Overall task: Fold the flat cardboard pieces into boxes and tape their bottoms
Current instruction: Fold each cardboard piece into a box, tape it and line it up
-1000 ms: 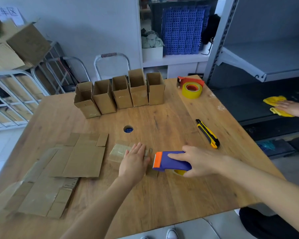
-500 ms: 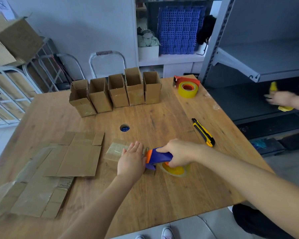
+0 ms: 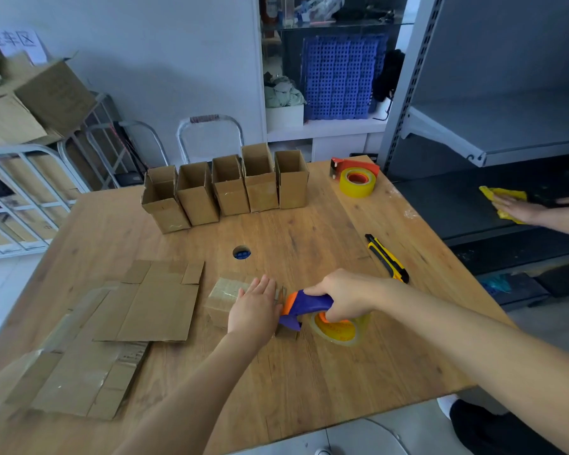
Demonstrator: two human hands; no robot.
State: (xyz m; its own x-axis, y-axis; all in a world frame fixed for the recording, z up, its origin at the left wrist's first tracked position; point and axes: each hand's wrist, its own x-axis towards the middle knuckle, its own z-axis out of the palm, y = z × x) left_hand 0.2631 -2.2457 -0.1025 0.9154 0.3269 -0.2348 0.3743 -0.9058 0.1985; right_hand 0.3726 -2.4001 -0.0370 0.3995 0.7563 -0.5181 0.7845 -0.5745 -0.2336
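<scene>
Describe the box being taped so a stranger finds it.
On the wooden table, look right of the flat cardboard pieces. The box sits under the left hand, beside the blue tape dispenser. Unlike the five open boxes in the far row, it is alone.

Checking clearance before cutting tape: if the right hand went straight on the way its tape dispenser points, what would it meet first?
Probably the left hand, lying flat on the small brown cardboard box; the blue-and-orange plastic tape dispenser in the right hand looks nearly against it.
</scene>
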